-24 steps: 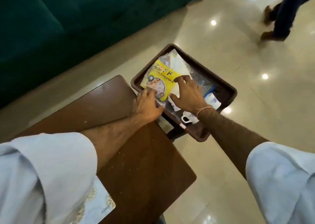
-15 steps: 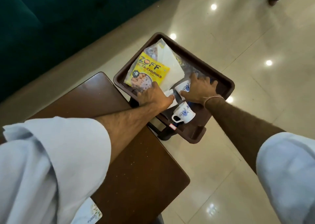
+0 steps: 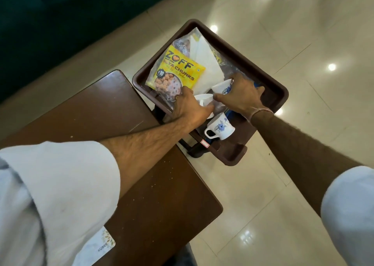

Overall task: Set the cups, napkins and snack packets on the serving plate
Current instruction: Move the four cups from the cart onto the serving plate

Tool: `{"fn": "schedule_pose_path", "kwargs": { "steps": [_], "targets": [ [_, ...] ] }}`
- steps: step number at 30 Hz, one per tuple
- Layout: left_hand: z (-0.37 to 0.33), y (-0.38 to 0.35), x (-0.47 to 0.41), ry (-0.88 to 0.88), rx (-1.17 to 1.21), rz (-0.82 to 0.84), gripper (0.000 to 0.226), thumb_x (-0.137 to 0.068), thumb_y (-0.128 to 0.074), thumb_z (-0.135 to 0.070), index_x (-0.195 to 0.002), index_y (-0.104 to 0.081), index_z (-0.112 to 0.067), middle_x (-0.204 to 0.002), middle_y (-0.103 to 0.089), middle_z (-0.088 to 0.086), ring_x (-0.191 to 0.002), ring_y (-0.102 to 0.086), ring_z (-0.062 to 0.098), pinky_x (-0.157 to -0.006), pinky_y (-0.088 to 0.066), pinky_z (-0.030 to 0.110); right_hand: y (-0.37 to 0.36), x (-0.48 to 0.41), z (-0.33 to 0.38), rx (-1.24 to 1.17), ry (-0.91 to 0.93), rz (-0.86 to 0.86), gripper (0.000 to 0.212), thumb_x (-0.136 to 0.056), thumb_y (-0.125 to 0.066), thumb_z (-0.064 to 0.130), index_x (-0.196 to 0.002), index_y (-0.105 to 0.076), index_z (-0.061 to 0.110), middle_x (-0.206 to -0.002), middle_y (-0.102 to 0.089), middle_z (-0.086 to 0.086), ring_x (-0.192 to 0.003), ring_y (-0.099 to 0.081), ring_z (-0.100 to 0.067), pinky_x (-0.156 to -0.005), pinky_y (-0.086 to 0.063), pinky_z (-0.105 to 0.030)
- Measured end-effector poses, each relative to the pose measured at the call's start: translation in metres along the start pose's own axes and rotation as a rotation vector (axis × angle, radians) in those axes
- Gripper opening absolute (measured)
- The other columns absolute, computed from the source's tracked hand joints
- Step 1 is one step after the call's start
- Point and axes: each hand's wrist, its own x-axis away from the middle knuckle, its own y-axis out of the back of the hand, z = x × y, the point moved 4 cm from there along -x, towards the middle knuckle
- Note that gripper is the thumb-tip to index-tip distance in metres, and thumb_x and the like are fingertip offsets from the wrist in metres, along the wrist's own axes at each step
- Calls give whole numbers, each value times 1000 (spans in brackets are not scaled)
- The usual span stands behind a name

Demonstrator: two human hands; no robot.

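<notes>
A dark brown serving tray (image 3: 269, 83) sits beyond the table's far corner. On it lie a yellow snack packet (image 3: 178, 71), white napkins (image 3: 204, 63) and a clear packet (image 3: 226, 63) partly under them. My left hand (image 3: 190, 109) grips a white cup (image 3: 203, 98) lying on its side. My right hand (image 3: 240, 95) holds a second white cup with a blue flower (image 3: 221, 87), tilted. A third flowered cup (image 3: 219, 129) stands upright near the tray's near end.
A brown wooden table (image 3: 121, 124) lies under my left arm, with a white card (image 3: 97, 245) at its near edge. A dark green sofa (image 3: 60, 22) fills the upper left. Glossy cream floor tiles (image 3: 303, 43) surround the tray.
My left hand moved from the snack packet's edge to a white cup. My right hand shifted from the tray's middle onto the tilted flowered cup. The view drew closer.
</notes>
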Motion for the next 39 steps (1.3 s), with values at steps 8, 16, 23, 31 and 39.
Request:
{"fn": "schedule_pose_path", "kwargs": {
  "steps": [8,16,23,31,39],
  "targets": [
    [50,57,25,-211,146,-176,63,-64,-87,-36,-115,-57,-13,-111,-59,5,-102,-55,18,-69,-32,18,7,33,62,-249,120,-88,68,-75,-76,31,-133,-46,17,-133,-57,-6,-123,-54,-30,-105,-39,-51],
    [149,130,78,-182,152,-241,60,-63,-86,-22,-116,-57,-18,-114,-57,1,-101,-53,13,-70,-35,15,-43,85,174,-272,388,76,64,-72,-82,27,-127,-51,18,-118,-67,1,-112,-63,-27,-96,-49,-50],
    [257,183,147,-40,162,-302,72,-60,-89,-20,-122,-52,-26,-116,-53,-5,-107,-54,15,-85,-51,30,-108,150,274,-216,616,278,67,-72,-86,28,-127,-49,17,-122,-67,-1,-107,-65,-21,-90,-56,-36],
    [367,229,239,-8,261,-439,63,-62,-88,-7,-118,-58,-12,-115,-59,1,-106,-55,20,-90,-50,37,-187,243,369,-96,849,493,72,-69,-85,9,-131,-49,12,-125,-65,-4,-108,-63,-23,-89,-54,-35],
    [465,255,314,-19,253,-507,56,-64,-82,-4,-115,-60,-12,-111,-55,-2,-106,-56,24,-86,-48,34,-265,323,433,13,1033,641,70,-70,-84,11,-133,-54,19,-134,-59,-3,-120,-55,-22,-99,-43,-29]
  ]
}}
